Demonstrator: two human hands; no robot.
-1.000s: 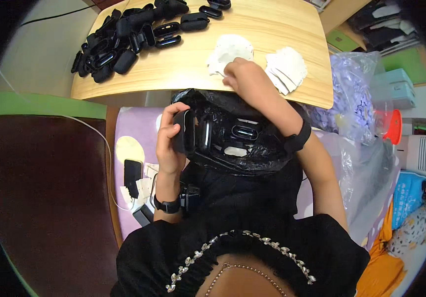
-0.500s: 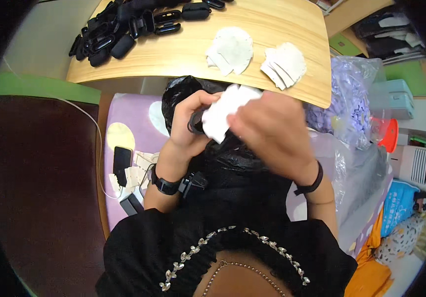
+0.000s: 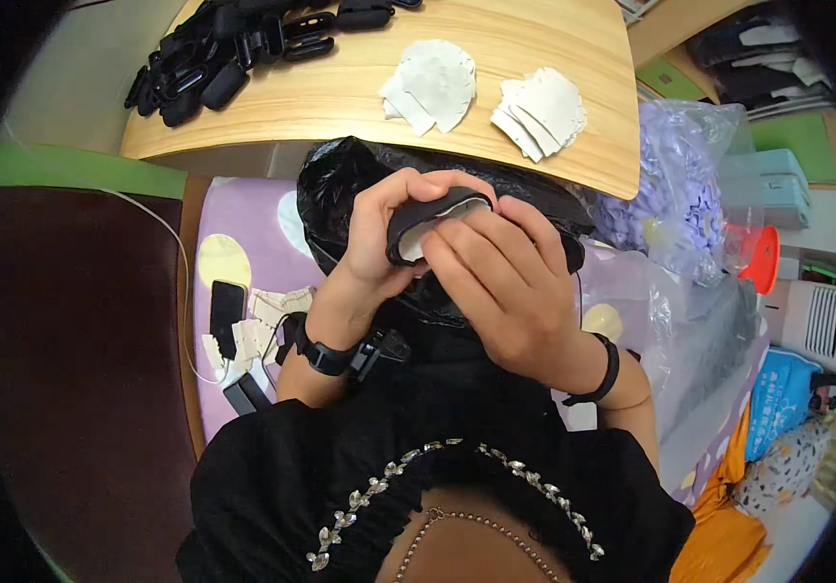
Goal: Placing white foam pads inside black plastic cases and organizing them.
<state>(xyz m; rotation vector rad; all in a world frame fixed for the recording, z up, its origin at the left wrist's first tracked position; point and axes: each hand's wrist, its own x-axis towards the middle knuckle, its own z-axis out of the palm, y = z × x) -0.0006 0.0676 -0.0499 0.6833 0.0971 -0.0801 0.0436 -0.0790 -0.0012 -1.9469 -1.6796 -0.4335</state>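
Left hand (image 3: 379,233) grips a black curved piece (image 3: 437,216) with a white pad inside — right hand (image 3: 495,282) presses fingers on it, above a black bag (image 3: 340,175), near the desk (image 3: 340,97).

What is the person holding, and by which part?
A curved black piece with a white lining. The left hand wraps its left end; the right hand presses fingers on its rim and lining.

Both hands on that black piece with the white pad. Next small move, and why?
Probably press the white pad down flat with the right hand. The left hand grips the black piece from the side, and the pad sits in its curve with an edge showing, so it looks not fully seated.
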